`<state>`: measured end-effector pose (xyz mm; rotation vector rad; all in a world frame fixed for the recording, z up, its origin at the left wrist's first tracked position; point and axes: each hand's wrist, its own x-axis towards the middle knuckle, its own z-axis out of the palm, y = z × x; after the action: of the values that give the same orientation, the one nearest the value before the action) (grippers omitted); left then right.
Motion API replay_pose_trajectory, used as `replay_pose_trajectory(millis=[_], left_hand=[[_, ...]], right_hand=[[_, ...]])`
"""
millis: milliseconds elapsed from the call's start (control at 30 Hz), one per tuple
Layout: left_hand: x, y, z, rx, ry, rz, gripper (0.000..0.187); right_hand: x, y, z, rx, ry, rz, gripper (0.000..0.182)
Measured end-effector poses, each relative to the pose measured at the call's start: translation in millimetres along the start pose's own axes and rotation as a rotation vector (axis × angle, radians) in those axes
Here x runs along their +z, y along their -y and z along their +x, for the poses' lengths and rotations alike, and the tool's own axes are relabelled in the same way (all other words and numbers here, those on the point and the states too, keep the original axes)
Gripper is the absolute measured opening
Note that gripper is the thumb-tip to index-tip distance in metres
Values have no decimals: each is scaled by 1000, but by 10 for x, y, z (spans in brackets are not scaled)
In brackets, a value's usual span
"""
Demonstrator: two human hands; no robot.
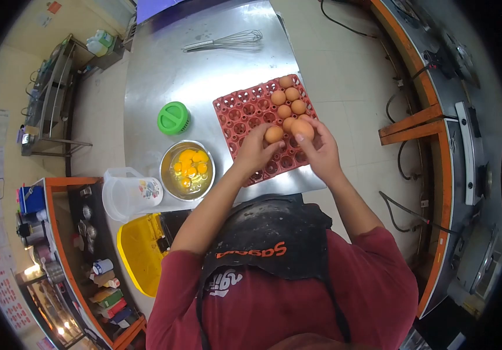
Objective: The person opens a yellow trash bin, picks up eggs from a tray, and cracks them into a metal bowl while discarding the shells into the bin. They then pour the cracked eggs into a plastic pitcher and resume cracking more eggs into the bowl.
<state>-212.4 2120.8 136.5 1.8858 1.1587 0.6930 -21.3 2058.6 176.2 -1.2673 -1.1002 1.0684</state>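
My left hand [253,153] grips a brown egg [274,135] between thumb and fingers above the red egg tray [225,107]. In my right hand [324,153] is another brown egg [302,129], held near the first with a small gap between them. Several more eggs [278,97] sit in the far right part of the tray; the other visible cups hold none. Left of the tray, a metal bowl [165,185] contains several cracked eggs, their yolks [189,163] showing in clear white.
On the steel table [204,76] lie a whisk [227,42] at the far end and a green-lidded container [174,118] behind the bowl. A clear plastic jug [124,192] stands at the left edge, above a yellow bin lid [137,251]. Orange-framed equipment [411,125] lines the right side.
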Motion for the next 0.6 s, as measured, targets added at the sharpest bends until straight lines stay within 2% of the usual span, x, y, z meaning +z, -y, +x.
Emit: replay_pose_trajectory(millis=[67,167,300,433,533,600], left_hand=[[-146,-202,-99,-155,114,-262,42],[-43,60,-122,-91,74,-295,40],[-220,-151,-186,-207,91,-316,39],[-314,-124,-208,-254,126,-387,42],[-430,-87,-301,-237,66,-330,46],[-481,-20,-389,-278,33,-523,47]], right_hand=[[169,120,33,-386,-32,-295,47],[211,109,116,-548,170,-940,48],[346,65,100,-716,-19,-616,52],[464,-26,112,-652,51,-645,50],[562,-22,118,-443,-99,-400,49],[475,-105,200,-401,4,-774,48]])
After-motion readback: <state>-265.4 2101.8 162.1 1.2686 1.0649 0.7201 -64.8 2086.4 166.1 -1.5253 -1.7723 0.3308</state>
